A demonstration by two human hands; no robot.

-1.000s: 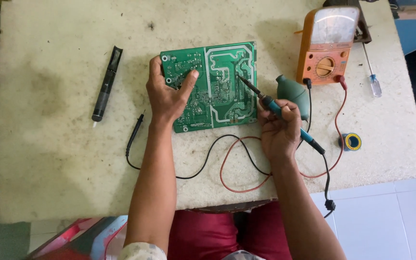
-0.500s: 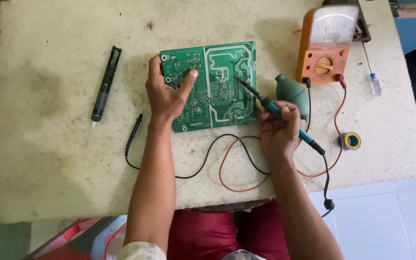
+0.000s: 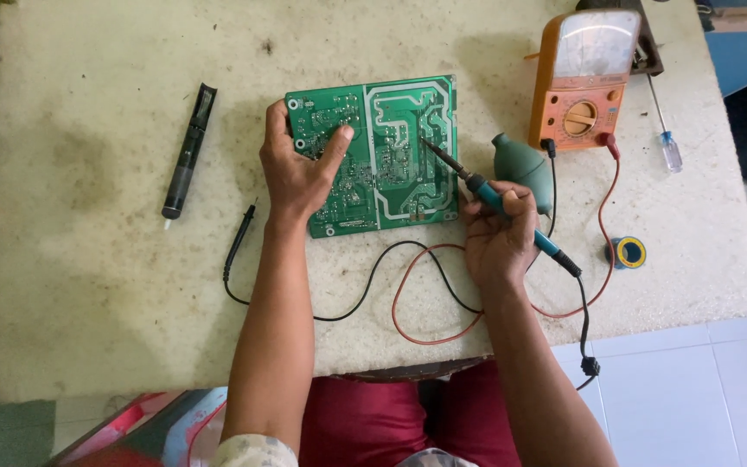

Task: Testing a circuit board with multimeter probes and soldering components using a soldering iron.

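Green rectangular circuit board (image 3: 373, 156) lies solder-side up at the middle of the pale stone table (image 3: 88, 285), silver traces and joints showing. Left hand (image 3: 297, 169) presses flat on its left part, pinning it. Right hand (image 3: 499, 238) grips a teal-handled soldering iron (image 3: 494, 201) pen-style, tip on the board's right half; orange analog multimeter (image 3: 583, 82) just beside.

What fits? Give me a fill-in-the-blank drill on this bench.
1. The left hand presses down the green ____.
2. The right hand holds a ____ iron.
3. The orange meter lies at the table's far ____ corner.

Missing words: board; soldering; right
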